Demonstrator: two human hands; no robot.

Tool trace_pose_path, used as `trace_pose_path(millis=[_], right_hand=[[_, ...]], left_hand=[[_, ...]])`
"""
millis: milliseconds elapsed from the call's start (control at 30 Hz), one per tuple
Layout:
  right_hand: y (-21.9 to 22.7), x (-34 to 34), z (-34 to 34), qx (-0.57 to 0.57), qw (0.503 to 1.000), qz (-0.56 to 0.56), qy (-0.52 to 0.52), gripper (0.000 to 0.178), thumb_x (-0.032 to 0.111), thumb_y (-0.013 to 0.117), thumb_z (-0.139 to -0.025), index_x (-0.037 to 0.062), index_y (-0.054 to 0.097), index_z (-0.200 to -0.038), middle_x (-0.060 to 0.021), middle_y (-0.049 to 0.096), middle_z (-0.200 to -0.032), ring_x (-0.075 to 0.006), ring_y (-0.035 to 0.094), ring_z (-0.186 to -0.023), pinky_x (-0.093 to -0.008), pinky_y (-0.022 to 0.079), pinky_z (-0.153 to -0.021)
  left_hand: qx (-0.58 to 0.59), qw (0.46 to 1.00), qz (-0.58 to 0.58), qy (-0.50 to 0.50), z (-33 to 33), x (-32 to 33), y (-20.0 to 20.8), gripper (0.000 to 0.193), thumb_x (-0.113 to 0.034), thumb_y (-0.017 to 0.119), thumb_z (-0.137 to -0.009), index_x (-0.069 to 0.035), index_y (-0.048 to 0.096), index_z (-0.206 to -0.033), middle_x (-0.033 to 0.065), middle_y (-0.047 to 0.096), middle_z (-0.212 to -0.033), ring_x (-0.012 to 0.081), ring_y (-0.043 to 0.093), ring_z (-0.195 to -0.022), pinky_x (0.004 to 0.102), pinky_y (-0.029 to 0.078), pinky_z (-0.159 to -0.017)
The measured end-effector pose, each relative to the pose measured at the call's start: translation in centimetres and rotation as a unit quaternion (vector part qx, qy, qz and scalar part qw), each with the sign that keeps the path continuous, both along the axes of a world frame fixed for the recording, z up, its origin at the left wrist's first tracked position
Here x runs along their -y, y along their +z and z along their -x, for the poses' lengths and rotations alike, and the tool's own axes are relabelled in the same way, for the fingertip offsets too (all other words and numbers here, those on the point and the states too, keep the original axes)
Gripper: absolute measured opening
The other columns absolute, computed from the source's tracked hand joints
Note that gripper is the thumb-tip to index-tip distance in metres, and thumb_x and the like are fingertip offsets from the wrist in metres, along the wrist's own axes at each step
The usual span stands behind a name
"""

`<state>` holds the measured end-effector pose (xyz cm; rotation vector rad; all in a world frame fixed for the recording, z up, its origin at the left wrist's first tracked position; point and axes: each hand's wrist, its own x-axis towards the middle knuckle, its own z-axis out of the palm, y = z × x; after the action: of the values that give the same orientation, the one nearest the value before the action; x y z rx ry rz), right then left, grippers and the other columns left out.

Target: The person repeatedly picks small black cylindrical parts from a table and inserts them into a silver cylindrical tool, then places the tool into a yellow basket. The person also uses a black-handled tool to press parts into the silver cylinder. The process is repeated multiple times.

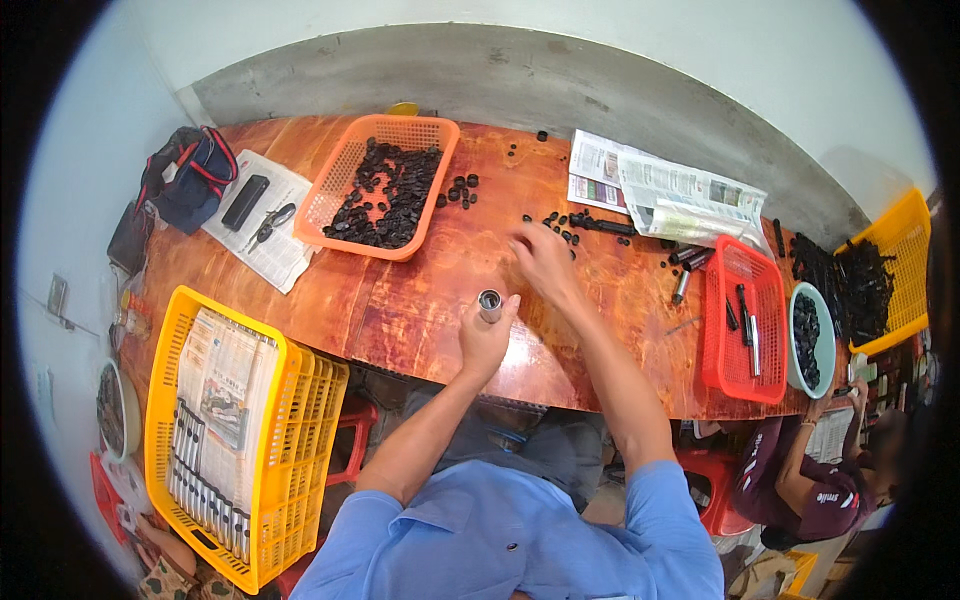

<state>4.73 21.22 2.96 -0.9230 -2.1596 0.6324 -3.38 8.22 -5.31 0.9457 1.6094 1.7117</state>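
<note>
My left hand (484, 338) is wrapped round a short silver metal tube (489, 306) held upright, its round open end facing up. Just above and to the right of it, my right hand (545, 262) hangs over the table with its fingers bent together. Its fingertips are slightly blurred, and whatever they hold is hidden. Beyond that hand lie small round black pieces (553, 217) and a black cylindrical part (600, 224). An orange basket (307, 207) full of small black parts (385, 205) stands to the left on the wooden table (410, 310).
At left, stacked yellow crates (275, 450) hold rows of silver-and-black tubes (205, 490) on newspaper. A red basket (712, 330), a pale bowl (797, 380) and a yellow basket (905, 265) stand at right. Newspapers (690, 195) lie along the back. A person in a maroon shirt (785, 480) sits at right.
</note>
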Motion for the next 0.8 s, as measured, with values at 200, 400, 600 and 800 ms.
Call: trace_pose_path(millis=[200, 400, 600, 800], right_hand=[[-1.6, -6.3, 10.4, 0.127, 0.99, -0.054, 0.024, 0.029, 0.01, 0.063, -0.087, 0.0059, 0.067, -0.115, -0.0177, 0.064, -0.111, -0.0383, 0.062, -0.103, -0.0466, 0.051, -0.087], [-4.8, -10.1, 14.5, 0.229, 0.959, -0.162, 0.035, 0.024, 0.004, 0.062, -0.083, 0.001, 0.066, -0.106, -0.0204, 0.06, -0.1, -0.0385, 0.063, -0.094, -0.0466, 0.053, -0.083], [-3.9, -8.0, 13.4, 0.242, 0.965, -0.083, 0.057, 0.021, 0.008, 0.066, -0.082, 0.0002, 0.065, -0.101, -0.0205, 0.063, -0.098, -0.0394, 0.062, -0.098, -0.0477, 0.051, -0.082], [-1.5, -4.0, 6.1, -0.001, 0.997, -0.032, 0.068, 0.023, 0.008, 0.066, -0.082, -0.0005, 0.065, -0.104, -0.0199, 0.063, -0.097, -0.0361, 0.063, -0.089, -0.0429, 0.051, -0.078]], left_hand=[[-0.019, 0.999, 0.027, 0.035, 0.0, 0.5, 1.4, 0.025, -0.028, 0.075, -0.089, -0.005, 0.064, -0.083, 0.0031, 0.061, -0.067, 0.0123, 0.055, -0.063, 0.0314, 0.047, -0.062], [-0.01, 0.999, 0.042, 0.007, 0.1, 0.8, 2.6, 0.025, -0.027, 0.074, -0.089, -0.005, 0.063, -0.083, 0.0063, 0.061, -0.067, 0.0141, 0.057, -0.062, 0.0323, 0.047, -0.061], [-0.009, 0.995, 0.095, -0.022, 0.6, 0.9, 3.7, 0.024, -0.025, 0.071, -0.091, -0.004, 0.064, -0.079, 0.0003, 0.06, -0.068, 0.0115, 0.054, -0.062, 0.0304, 0.044, -0.06], [0.201, 0.967, -0.08, -0.137, 0.7, -0.2, 1.3, 0.037, -0.041, 0.057, -0.1, -0.007, 0.045, -0.104, 0.0055, 0.059, -0.081, 0.01, 0.054, -0.059, 0.0223, 0.043, -0.052]])
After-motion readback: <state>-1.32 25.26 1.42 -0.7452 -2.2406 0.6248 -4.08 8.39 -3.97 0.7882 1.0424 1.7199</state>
